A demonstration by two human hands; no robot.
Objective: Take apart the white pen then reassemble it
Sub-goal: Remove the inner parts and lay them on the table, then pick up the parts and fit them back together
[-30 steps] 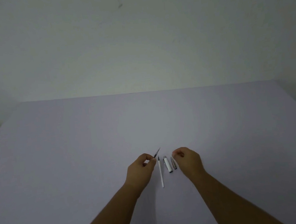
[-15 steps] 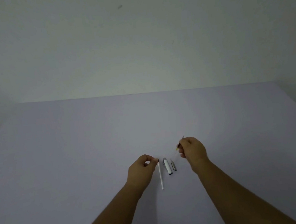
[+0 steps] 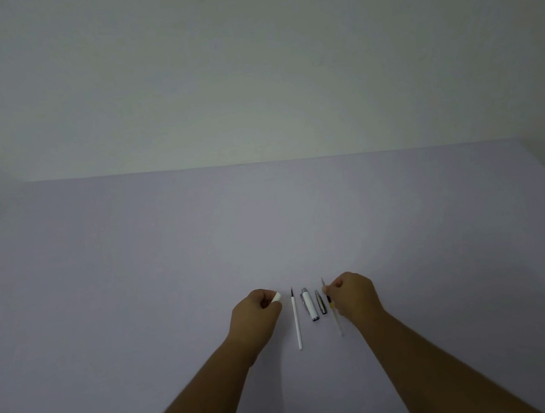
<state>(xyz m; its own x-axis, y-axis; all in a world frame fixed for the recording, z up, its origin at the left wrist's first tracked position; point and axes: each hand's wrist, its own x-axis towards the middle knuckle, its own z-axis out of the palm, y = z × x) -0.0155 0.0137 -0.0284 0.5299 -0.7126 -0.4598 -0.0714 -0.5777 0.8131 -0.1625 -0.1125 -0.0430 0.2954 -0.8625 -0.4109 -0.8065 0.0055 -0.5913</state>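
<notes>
Head view: lavender table, pale wall.

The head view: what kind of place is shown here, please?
Probably a plain indoor desk set up for a small bench task. A bare pale table stands against an unmarked wall, and only pen parts lie between the hands: a thin white tube and a white cap.

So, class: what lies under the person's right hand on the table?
Under the right hand a thin clear refill shows along the thumb side, lying on the table. Whatever sits beneath the palm is covered.
</notes>
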